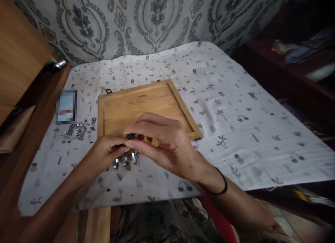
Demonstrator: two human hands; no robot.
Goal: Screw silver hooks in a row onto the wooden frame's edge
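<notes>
Both of my hands meet over the near edge of a wooden tray-like panel with a raised rim. My right hand is closed around a small black and yellow item, most of it hidden by the fingers. At the left end of that item, my left hand pinches with thumb and fingertips; what lies between them is too small to name. Just below the fingers, several shiny metal clips rest on the patterned white cloth.
A pile of metal pieces lies at the left, below a blurred phone-like object. Wooden furniture borders the left side. Patterned fabric rises behind the table. A dark shelf with assorted items is at right.
</notes>
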